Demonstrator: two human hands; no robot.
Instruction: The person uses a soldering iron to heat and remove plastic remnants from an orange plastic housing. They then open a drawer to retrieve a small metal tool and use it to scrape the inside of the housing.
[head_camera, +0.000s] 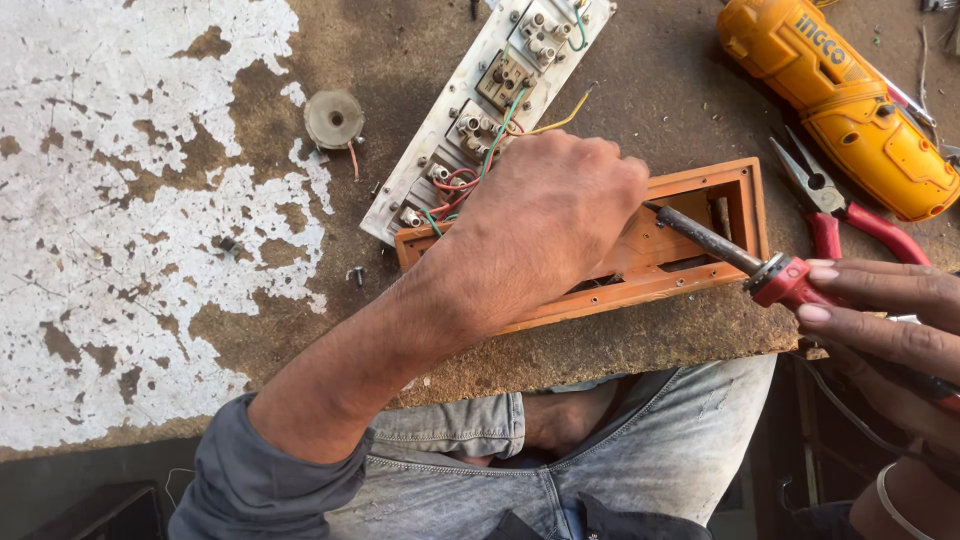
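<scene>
Off to the left of the fingers, well away, a small round grey spool (334, 118) sat on the peeling tabletop (120, 200), with a couple of loose screws (356, 274) nearer in. The white switch plate (480, 110) lay flipped back-side-up just above the left hand (545, 225), its red, green and yellow wires (470, 175) running down under the knuckles. That hand was curled down over the left end of the orange plastic box (690, 235); its fingers were tucked out of sight, so I couldn't tell what they were pinching, if anything. To their right, the soldering iron (715, 242) poked its dark tip into the box, gripped at the red collar by the right hand (880, 315), fingers wrapped around the handle.

My take: steady the wire ends hard with the left, keep those fingers clear of the hot barrel, and don't let the tip rest on the plastic wall. Red-handled pliers (835, 205) and a yellow power tool (850, 105) lay further right.
</scene>
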